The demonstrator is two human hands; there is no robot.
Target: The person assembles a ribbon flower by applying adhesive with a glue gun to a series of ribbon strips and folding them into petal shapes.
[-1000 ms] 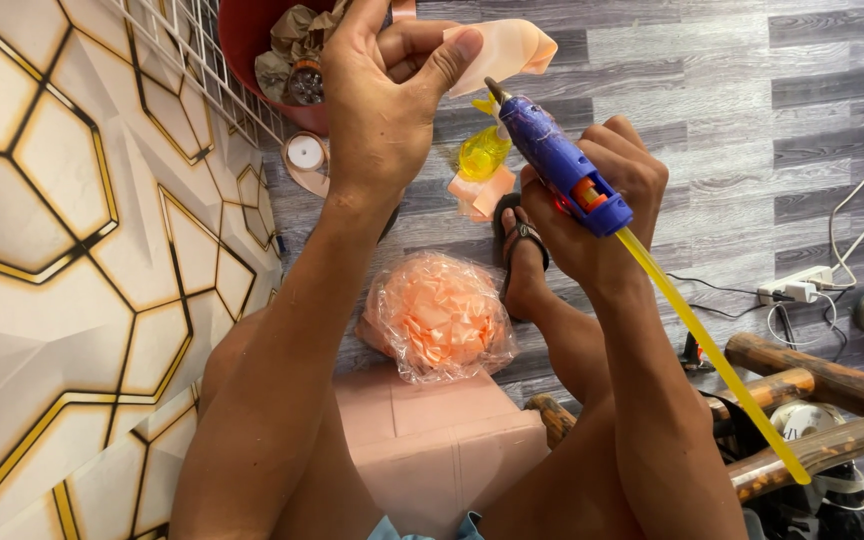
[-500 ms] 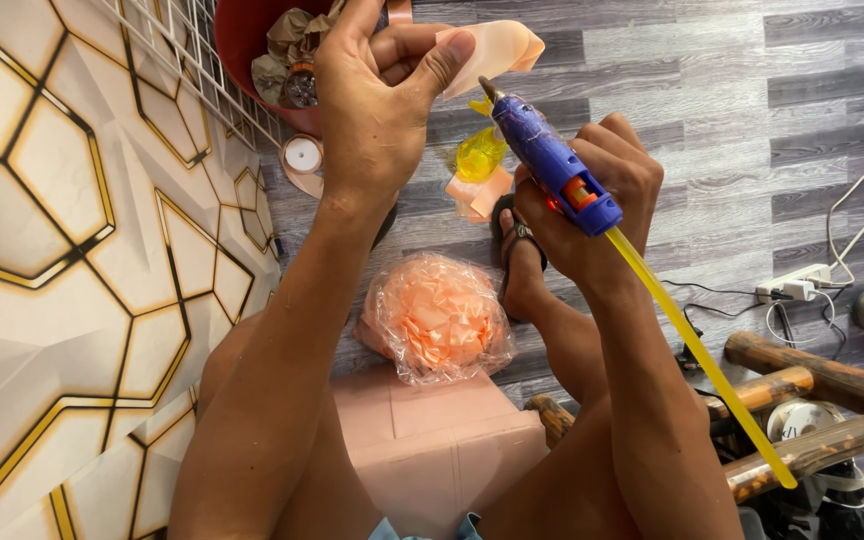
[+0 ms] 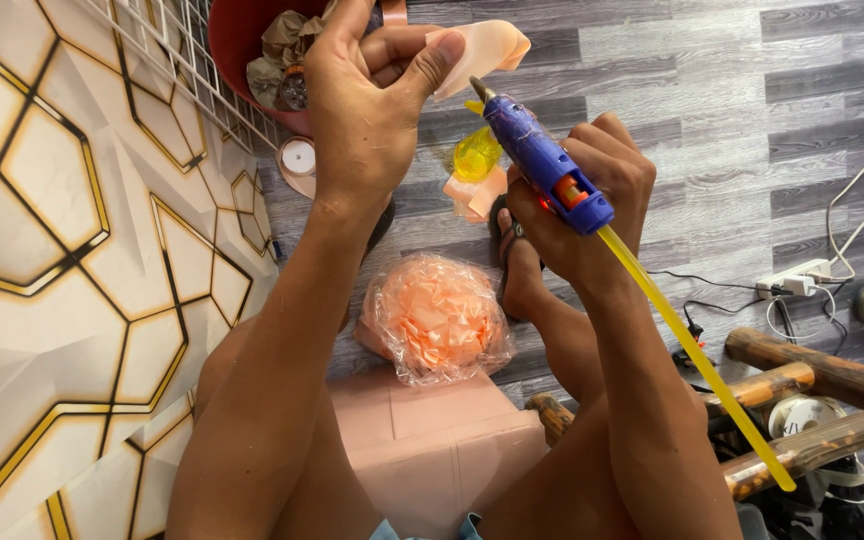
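Right hand: glue gun blue with orange trigger, yellow glue stick behind it. Left hand: peach ribbon piece at the thumb. Below both: clear bag of peach pieces. Left of the left hand: white wall panel, black-and-gold hexagon lines
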